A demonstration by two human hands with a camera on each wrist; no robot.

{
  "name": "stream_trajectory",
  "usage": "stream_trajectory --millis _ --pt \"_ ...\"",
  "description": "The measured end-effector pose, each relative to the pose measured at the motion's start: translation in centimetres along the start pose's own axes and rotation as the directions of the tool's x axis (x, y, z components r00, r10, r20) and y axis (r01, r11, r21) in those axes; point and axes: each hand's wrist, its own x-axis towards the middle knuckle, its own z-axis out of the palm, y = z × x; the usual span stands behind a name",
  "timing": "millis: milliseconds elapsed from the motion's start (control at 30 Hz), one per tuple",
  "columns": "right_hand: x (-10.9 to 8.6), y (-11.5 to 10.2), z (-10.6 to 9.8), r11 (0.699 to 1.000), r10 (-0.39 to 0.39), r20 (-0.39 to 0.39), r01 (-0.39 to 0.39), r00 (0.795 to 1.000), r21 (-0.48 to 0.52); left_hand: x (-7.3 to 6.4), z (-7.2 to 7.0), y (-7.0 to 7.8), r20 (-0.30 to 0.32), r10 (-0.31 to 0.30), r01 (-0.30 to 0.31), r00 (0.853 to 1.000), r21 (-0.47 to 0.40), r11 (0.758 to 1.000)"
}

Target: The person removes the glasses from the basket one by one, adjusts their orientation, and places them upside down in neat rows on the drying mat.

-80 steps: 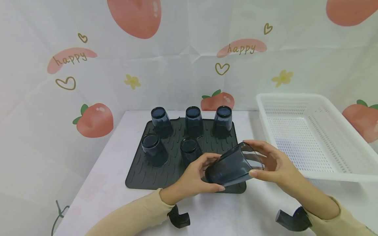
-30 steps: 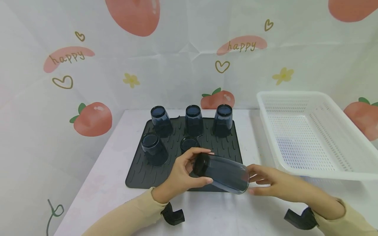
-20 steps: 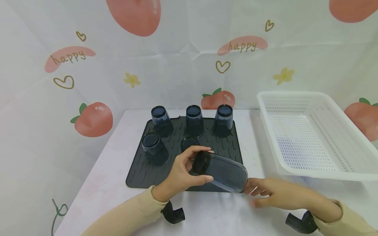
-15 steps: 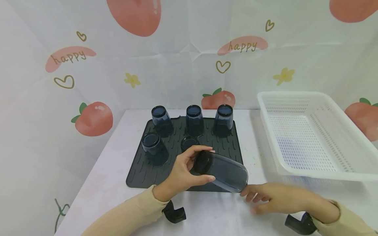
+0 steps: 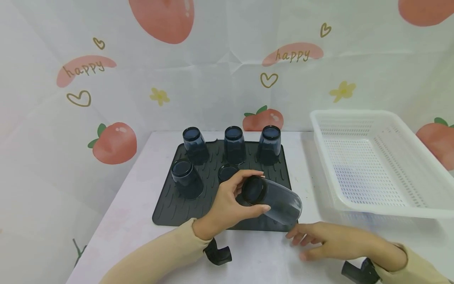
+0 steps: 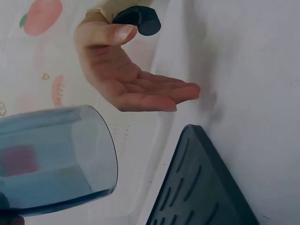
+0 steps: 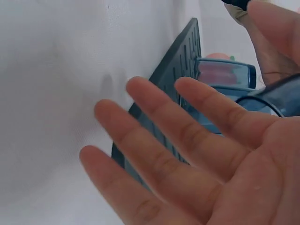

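Note:
My left hand (image 5: 230, 201) grips a dark blue-grey drinking glass (image 5: 283, 203) near its thick base, thumb on the near side and fingers on the far side. The glass is tilted over the mat's front right part, its mouth pointing right. In the left wrist view, the clear rim of the glass (image 6: 115, 159) faces the right hand (image 6: 122, 79) across a gap. Below and right of that mouth, my right hand (image 5: 330, 238) is empty, fingers extended. Its spread fingers fill much of the right wrist view. Several matching glasses stand upside down on the black ridged mat (image 5: 170, 215).
Three inverted glasses form the back row, including a back right glass (image 5: 269, 146). In front are a left glass (image 5: 186, 179) and a middle glass (image 5: 227, 172), partly hidden by my left hand. A white perforated basket (image 5: 320, 157) sits to the right, before a printed backdrop.
My right hand has let go of the glass's rim and moved down toward the table. The left hand keeps the glass, now turned with its base more toward me and shifted slightly right.

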Motion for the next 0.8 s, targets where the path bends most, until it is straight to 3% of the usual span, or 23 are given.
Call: stream_trajectory --millis 400,800 --pt "0.3 -0.2 0.0 0.993 -0.013 0.028 0.009 1.0 0.12 1.6 1.0 0.8 -0.017 0.064 -0.061 0.998 0.12 0.991" --pt "0.1 0.2 0.0 0.987 -0.01 0.039 0.003 0.999 0.16 1.9 1.8 0.0 -0.027 0.103 -0.097 0.994 0.173 0.98"
